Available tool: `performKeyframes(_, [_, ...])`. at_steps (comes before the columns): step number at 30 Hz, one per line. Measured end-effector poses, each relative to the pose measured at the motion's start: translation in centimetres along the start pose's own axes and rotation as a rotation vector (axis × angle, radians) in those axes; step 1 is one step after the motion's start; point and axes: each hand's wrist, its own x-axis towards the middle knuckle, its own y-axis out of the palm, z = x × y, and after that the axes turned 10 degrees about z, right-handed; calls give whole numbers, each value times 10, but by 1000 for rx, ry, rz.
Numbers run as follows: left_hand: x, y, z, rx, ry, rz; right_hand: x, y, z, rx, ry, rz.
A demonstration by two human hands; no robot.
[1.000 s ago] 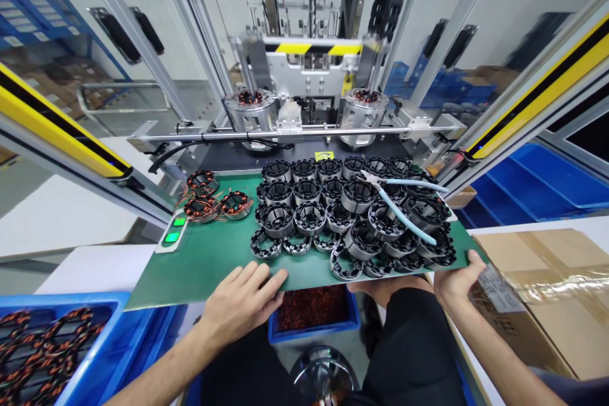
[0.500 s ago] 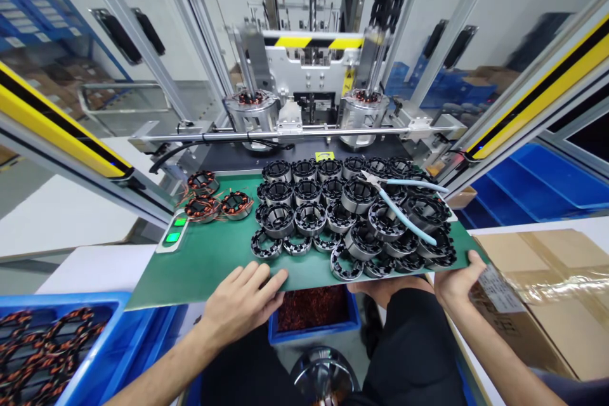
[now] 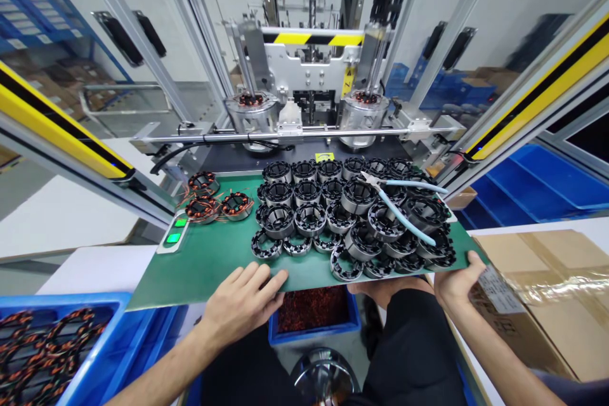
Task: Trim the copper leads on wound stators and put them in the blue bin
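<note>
My left hand [image 3: 245, 298] rests on the front edge of the green work surface [image 3: 190, 273], fingers loosely together with nothing seen in them. At the surface's right front corner, my right hand [image 3: 459, 279] lies against the edge, thumb on top and fingers hidden beneath. Between and beyond my hands stand several black-and-grey stator cores [image 3: 310, 219], some stacked at the right. Pliers with light blue handles [image 3: 404, 212] lie open on top of the stacks. Three cores wound with copper wire [image 3: 236, 204] sit at the left of the surface.
Ahead stands a machine with two metal fixtures [image 3: 254, 111] [image 3: 364, 114] behind a horizontal rail [image 3: 304, 133]. A blue bin of wound cores [image 3: 111, 330] is at the lower left, a cardboard box [image 3: 547, 285] at the right. Below the surface is a blue bin [image 3: 316, 334].
</note>
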Motion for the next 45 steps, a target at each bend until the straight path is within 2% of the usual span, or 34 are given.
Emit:
performKeyframes(35, [-7,8,1,-10,-9,18,1,-3,-2,29,57,-17])
performKeyframes(45, [-3,3,0,5,0,4,3,-4,-4,11,15,-6])
